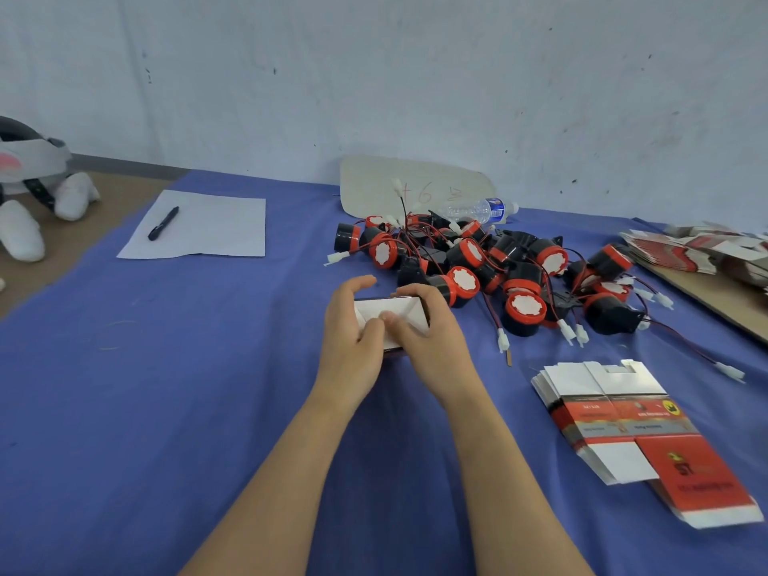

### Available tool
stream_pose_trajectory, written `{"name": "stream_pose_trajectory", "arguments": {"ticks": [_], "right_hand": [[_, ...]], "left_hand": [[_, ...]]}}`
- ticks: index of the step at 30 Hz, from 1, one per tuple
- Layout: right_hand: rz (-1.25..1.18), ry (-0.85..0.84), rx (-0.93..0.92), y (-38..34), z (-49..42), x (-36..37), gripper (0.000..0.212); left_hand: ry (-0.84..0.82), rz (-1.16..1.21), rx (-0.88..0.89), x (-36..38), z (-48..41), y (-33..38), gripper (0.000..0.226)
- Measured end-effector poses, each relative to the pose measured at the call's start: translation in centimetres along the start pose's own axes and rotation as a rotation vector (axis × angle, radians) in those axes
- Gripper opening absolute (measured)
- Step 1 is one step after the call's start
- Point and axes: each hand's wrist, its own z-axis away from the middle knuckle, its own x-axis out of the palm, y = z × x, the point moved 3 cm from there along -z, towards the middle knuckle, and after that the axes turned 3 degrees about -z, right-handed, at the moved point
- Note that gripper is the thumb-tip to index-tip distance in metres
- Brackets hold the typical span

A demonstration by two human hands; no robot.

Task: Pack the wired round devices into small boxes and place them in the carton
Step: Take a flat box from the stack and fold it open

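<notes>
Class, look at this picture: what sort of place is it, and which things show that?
Probably a small packing workbench: a heap of wired round devices, a stack of flat unfolded boxes, and the left hand and right hand gripping a small box over the blue-covered table.

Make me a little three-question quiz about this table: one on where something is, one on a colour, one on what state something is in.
1. Where does the pen lie?
A) on the white sheet of paper
B) in a cup
C) on a chair

2. What colour is the cloth on the table?
A) green
B) blue
C) yellow

3. What state is the small box in?
A) lying flat, untouched
B) taped shut
C) held by the left hand and right hand, white inside showing

Answers:
1 A: the pen rests on the sheet at the far left.
2 B: blue covers most of the table.
3 C: fingers of both hands curl round the box.
</notes>
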Motion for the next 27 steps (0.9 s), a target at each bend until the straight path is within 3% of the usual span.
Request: {"name": "stream_pose_trajectory", "arguments": {"ticks": [6, 10, 12, 15, 17, 18, 20, 23, 27], "right_hand": [[0.003, 0.02, -0.05, -0.1, 0.0, 0.1, 0.026], [-0.123, 0.041, -0.085, -0.5, 0.1, 0.2, 0.016], [-0.255, 0.105, -0.072, -0.6, 0.1, -0.1, 0.007], [-0.396, 0.2, -0.089, -0.7, -0.2, -0.6, 0.023], [-0.369, 0.261, -0.117, -0.5, -0.3, -0.7, 0.015], [-0.349, 0.287, -0.127, -0.5, -0.4, -0.7, 0.011], [-0.278, 0.289, -0.124, 0.1, -0.6, -0.6, 0.028], [-0.161, 0.17, 0.007, 1.0, -0.8, -0.3, 0.032], [-0.031, 0.152, 0.051, 1.9, -0.7, -0.3, 0.029]], "left_hand": [[0.019, 0.167, -0.082, 0.0, -0.1, -0.1, 0.029], [0.124, 0.098, -0.099, -0.2, -0.6, -0.2, 0.037], [0.165, 0.034, -0.205, -0.4, -0.8, -0.7, 0.044], [-0.008, 0.116, -0.332, 0.1, -0.7, -1.0, 0.044], [-0.065, 0.179, -0.35, 0.0, -0.5, -0.6, 0.04], [-0.05, 0.195, -0.339, -0.2, -0.5, -0.4, 0.036], [-0.027, 0.226, -0.266, -0.1, -0.5, -0.1, 0.03], [-0.01, 0.184, -0.118, -0.1, -0.4, -0.1, 0.036], [-0.044, -0.147, 0.025, -0.2, -0.5, -1.3, 0.045]]}}
